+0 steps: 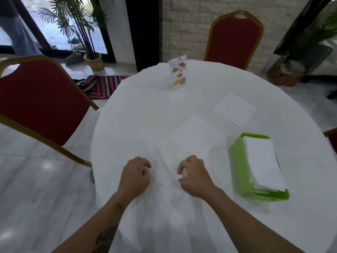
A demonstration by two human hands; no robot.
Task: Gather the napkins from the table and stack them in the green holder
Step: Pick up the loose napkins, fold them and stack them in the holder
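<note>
near edge: left hand [135, 177] and right hand [194, 175] side by side, small gap between | middle: two flat napkins [196, 136] [235, 109], easy to pass over | right: green holder [241, 167] with raised walls | far: upright menu card [179, 73] | left half: open tablecloth [138, 115]

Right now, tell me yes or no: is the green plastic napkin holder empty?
No. The green plastic napkin holder already holds a stack of white paper napkins, lying flat inside it.

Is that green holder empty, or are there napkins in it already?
Not empty. The green holder already holds a stack of white napkins that reaches above its rim. Two more napkins lie flat on the table.
</note>
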